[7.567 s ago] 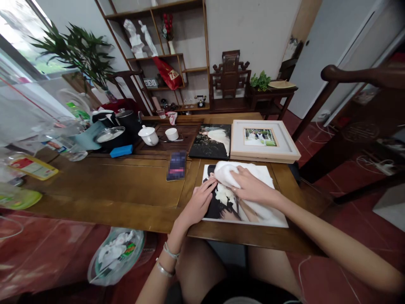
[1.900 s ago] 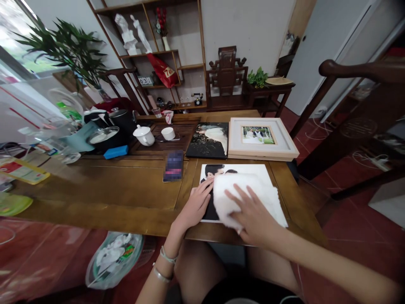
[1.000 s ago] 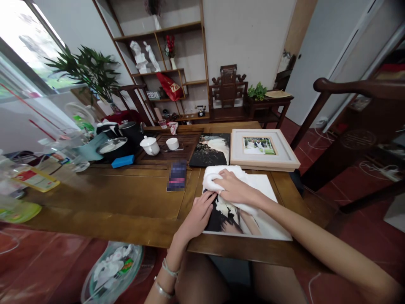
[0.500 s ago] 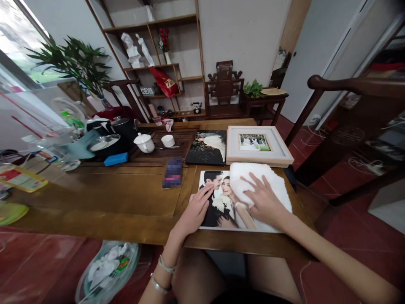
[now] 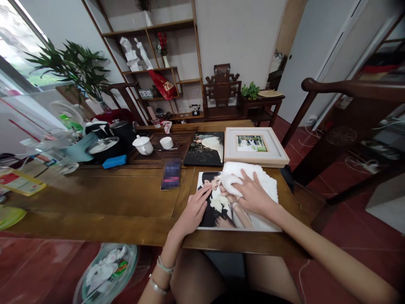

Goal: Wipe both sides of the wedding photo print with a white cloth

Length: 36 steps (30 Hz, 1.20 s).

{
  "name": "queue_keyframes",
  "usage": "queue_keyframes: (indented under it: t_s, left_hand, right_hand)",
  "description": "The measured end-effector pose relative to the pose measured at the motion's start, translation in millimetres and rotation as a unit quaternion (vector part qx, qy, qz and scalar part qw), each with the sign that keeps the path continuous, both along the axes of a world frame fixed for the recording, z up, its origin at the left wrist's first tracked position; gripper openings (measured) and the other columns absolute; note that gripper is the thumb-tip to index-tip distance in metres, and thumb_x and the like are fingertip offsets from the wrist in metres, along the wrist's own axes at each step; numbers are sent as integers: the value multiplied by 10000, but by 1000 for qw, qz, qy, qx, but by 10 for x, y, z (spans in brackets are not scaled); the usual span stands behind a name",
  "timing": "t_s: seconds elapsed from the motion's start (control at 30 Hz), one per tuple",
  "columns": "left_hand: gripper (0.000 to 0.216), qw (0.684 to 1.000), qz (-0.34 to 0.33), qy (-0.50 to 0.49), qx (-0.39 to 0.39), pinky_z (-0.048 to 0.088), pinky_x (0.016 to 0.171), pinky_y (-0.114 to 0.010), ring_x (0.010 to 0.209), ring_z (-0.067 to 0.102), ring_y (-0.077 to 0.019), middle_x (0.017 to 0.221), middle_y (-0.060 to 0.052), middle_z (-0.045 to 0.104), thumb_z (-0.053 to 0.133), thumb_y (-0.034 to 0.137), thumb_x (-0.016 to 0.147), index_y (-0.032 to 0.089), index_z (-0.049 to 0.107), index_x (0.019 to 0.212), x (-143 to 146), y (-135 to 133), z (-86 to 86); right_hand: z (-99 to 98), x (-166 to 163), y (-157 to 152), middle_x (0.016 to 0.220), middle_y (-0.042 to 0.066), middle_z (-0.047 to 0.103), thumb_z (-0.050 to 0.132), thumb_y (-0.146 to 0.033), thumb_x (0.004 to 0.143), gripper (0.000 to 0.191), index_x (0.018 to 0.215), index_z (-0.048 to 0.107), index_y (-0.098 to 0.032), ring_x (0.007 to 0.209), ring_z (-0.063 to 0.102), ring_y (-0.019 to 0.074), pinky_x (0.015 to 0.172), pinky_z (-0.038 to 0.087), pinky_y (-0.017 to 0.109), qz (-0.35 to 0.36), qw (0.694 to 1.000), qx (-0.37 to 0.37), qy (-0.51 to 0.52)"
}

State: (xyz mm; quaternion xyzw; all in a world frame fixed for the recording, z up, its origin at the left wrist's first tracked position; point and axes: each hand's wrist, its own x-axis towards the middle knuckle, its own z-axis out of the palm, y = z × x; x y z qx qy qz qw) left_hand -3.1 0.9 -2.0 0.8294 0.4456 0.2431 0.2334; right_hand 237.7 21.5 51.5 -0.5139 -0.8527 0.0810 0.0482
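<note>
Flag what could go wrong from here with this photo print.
1. Smudges: the bare left hand rests directly on the photo print and might leave fingerprints.
2. Slipping: the print lies near the front edge of the wooden table, so pressure from the right hand could shift it.
3. Snagging: the white towel reaches close to the framed photo and might catch it.

The right hand (image 5: 255, 196) has just slid the white towel (image 5: 267, 181) towards the left edge of the photo print (image 5: 205, 215), partly covering a printed head.
</note>
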Motion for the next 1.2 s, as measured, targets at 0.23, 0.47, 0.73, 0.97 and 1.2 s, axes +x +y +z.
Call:
queue_keyframes:
  t_s: [0.23, 0.47, 0.73, 0.97, 1.2]
  left_hand:
    - [463, 1000, -1, -1, 0, 265, 1128, -449, 1408, 278, -214, 1515, -72, 337, 262, 279, 991, 268, 305, 1452, 10, -6, 48]
    - [464, 1000, -4, -9, 1, 216, 1148, -465, 1417, 256, -211, 1518, -70, 331, 255, 275, 992, 269, 304, 1453, 0, -1, 11]
    - [460, 1000, 3, -3, -7, 223, 1142, -450, 1422, 243, -206, 1525, -61, 317, 254, 268, 992, 270, 313, 1448, 15, -14, 55]
    - [460, 1000, -4, 0, -6, 264, 1120, -442, 1419, 248, -212, 1529, -66, 305, 243, 266, 995, 278, 307, 1450, 16, -11, 60]
    - [464, 1000, -2, -11, -10, 207, 1151, -445, 1420, 245, -204, 1524, -59, 318, 248, 270, 993, 265, 301, 1455, 9, -12, 37]
  right_hand:
    - [-4, -283, -864, 1558, 112, 176, 631, -297, 746, 360, 1095, 684, -226, 1375, 57, 494, 1047, 36, 712, 118, 991, -65, 1]
    - [92, 62, -159, 1469, 104, 393, 536, -173, 743, 507, 1246, 586, -214, 1391, 200, 364, 1077, 190, 618, 77, 996, -37, 12]
    - [-36, -158, -369, 1532, 150, 244, 601, -272, 759, 430, 1183, 634, -203, 1374, 116, 478, 1045, 131, 680, 104, 994, -10, -32]
    - [-38, -108, -616, 1524, 54, 300, 616, -338, 758, 364, 1113, 664, -275, 1388, 167, 396, 1071, 154, 619, 152, 988, -18, 30]
    - [-59, 256, 60, 1478, 114, 376, 515, -205, 793, 422, 1201, 620, -188, 1368, 246, 370, 1072, 184, 610, -12, 999, 42, 1]
